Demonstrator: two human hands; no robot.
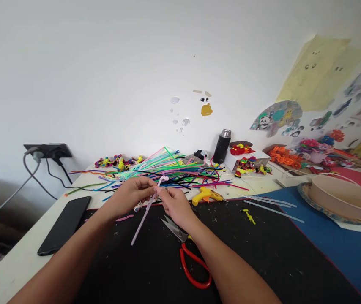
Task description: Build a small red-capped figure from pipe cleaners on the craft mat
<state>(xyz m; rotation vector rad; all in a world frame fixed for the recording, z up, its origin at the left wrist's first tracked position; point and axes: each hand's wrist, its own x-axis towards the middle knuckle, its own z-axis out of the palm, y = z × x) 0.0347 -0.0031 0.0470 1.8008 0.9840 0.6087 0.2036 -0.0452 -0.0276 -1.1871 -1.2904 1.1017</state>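
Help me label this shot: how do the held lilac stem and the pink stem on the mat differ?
The lilac stem is held up in the left hand and right hand; the pink stem lies on the mat. The lilac stem is paler than the pink stem. The lilac stem bends over at its top; the pink stem's visible part curves only slightly. Both are thin.

A black smartphone [64,226] lies left of the left hand [133,192], a power strip [49,148] beyond it. Past the right hand [179,207], rightward, stands a black vacuum flask [222,147]; farther right is a panda wall sticker [265,122].
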